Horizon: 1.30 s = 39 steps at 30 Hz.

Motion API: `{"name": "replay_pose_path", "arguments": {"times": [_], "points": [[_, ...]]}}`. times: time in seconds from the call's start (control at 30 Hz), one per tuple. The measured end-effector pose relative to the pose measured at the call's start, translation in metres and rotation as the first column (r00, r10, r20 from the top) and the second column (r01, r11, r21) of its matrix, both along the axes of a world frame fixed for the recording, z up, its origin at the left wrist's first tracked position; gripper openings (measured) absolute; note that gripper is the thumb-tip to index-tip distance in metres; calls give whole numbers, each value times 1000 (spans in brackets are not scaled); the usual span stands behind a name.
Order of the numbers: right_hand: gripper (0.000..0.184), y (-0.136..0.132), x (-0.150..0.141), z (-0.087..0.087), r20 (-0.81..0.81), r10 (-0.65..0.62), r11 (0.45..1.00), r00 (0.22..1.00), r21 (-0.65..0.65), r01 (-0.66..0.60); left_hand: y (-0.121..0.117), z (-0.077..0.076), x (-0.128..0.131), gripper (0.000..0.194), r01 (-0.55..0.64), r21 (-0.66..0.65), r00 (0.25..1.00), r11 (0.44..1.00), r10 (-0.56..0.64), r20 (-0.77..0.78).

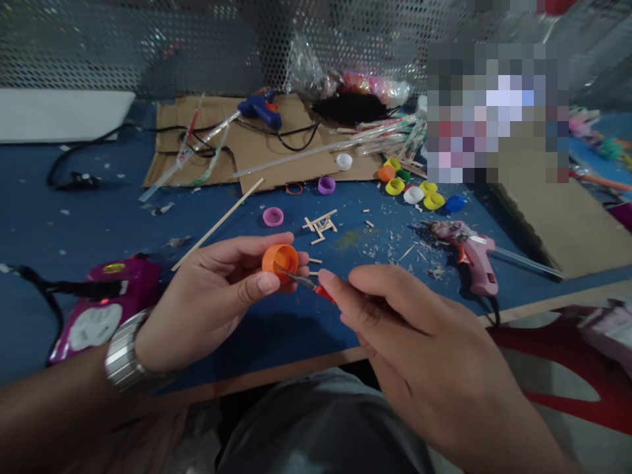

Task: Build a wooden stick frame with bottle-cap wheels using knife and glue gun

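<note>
My left hand (212, 296) pinches an orange bottle cap (280, 262) between thumb and fingers, its hollow side turned toward me and to the right. In my right hand (419, 336) is a small tool with a red handle (324, 293) and a narrow metal tip (302, 281); my fingers hide most of it, so its exact kind is unclear. The tip reaches into the cap's opening. Just beyond the cap lie short cut wooden sticks (320, 226) in a small pile. A pink cap (273, 216) and a purple cap (326, 185) rest behind my left hand.
A pink glue gun (476, 253) lies at right and a blue glue gun (261, 108) on cardboard (291, 141) behind. Several coloured caps (395, 187) sit at back right. A long stick (217, 224) and a purple corded device (123, 283) are at left. The table's wooden edge (276, 376) runs in front.
</note>
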State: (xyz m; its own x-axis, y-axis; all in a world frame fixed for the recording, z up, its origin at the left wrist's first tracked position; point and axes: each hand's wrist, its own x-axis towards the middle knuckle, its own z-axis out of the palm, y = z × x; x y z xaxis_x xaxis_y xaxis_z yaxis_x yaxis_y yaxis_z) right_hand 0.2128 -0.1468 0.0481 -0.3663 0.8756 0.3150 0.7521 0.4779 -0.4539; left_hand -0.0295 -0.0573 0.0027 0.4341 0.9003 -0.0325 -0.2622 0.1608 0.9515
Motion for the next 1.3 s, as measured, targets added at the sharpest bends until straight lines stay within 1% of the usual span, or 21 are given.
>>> {"name": "replay_pose_path", "arguments": {"times": [0.1,0.2,0.3,0.37,0.5,0.6,0.7,0.77,0.83,0.9,0.97,1.1,1.23,1.3], "points": [[23,0,4,3,-31,-38,999,999,-33,37,0,1,-2,30,27,39,999,999,-26,-34],[20,2,9,11,24,-51,998,998,-19,52,-1,2,-5,31,78,52,995,996,-75,-67],[23,4,14,21,78,32,999,996,7,-33,-3,4,-7,34,89,74,991,993,-80,-109],[26,6,16,25,65,60,998,996,-5,-60,-3,5,-7,34,78,127,985,989,-57,-164],[26,11,19,24,-41,47,996,998,-79,-50,-1,10,-5,29,55,239,969,969,6,-248],[28,13,21,21,-72,97,991,993,-89,-104,0,13,-4,27,46,292,960,955,38,-278],[38,12,20,20,-36,137,982,990,-122,-141,0,15,-4,30,62,272,965,960,11,-262],[44,10,17,18,-44,119,981,992,-148,-124,-1,14,-5,34,59,255,971,965,4,-240],[45,8,13,15,-100,72,980,992,-175,-89,-2,13,-5,36,34,279,969,960,37,-246],[42,7,11,13,-173,38,974,984,-214,-75,-2,12,-5,38,10,327,959,945,83,-271],[40,6,11,12,-234,25,960,972,-265,-88,-2,12,-5,40,5,375,947,927,116,-299],[39,8,13,9,-325,1,920,946,-371,-128,-4,11,-6,43,12,489,922,872,179,-342],[39,9,17,2,-430,-44,860,902,-475,-185,-6,10,-6,46,27,594,892,804,249,-377],[35,9,19,-2,-486,-87,810,870,-543,-223,-7,10,-5,48,42,640,883,767,272,-383]]}}
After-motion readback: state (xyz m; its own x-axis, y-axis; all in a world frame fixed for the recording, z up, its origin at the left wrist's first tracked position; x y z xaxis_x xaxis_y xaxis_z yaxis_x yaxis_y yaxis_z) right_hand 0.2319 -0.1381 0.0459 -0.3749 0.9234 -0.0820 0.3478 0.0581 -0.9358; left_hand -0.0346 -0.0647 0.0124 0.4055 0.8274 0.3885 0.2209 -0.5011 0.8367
